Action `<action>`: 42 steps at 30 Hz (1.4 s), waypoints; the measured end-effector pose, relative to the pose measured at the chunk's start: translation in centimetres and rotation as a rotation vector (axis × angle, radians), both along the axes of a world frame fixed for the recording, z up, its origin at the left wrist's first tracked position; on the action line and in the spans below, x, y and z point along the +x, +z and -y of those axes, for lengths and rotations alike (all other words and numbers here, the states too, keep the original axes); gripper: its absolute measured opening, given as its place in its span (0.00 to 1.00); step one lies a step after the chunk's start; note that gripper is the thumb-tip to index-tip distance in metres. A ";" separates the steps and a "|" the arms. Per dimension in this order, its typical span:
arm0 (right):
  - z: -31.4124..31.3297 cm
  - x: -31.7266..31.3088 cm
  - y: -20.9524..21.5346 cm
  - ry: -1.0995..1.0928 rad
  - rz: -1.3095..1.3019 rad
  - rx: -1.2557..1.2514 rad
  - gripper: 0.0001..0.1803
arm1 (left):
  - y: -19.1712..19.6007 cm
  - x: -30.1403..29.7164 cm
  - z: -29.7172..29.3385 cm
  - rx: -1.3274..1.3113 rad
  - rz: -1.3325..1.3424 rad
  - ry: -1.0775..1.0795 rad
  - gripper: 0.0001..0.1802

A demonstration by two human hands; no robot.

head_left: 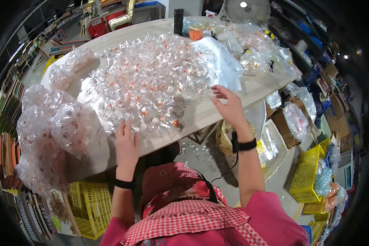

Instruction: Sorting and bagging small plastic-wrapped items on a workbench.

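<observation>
Pale wood table (199,115): clear packets (147,78) heaped across its middle, bulging bags (71,123) at left end. Left hand (127,143) over near edge, fingers against packets, cannot tell grasp. Right hand (228,107) over near side, fingers parted, released.

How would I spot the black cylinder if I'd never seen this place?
Find the big pale table, then the wide heap of clear-wrapped pieces spread over it. Just past the heap's far edge stands the black cylinder: upright, slim and dark, unlike the shiny clear plastic nearby.
</observation>
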State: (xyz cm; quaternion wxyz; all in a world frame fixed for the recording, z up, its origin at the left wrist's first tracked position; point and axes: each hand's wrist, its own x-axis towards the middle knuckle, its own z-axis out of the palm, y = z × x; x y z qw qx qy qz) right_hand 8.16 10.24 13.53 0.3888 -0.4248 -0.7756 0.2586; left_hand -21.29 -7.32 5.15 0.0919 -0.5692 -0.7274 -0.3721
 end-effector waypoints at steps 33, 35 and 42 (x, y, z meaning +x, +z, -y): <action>-26.0 0.5 -0.4 -0.213 0.536 -0.495 0.18 | 0.3 0.0 0.2 -0.011 0.150 -0.146 0.14; -30.0 5.4 -0.9 -0.310 0.338 -0.161 0.18 | 0.0 0.8 -0.6 0.006 0.181 -0.193 0.14; -33.7 2.4 7.5 -0.328 0.095 -0.095 0.16 | 0.0 0.5 -0.1 0.011 0.215 -0.161 0.13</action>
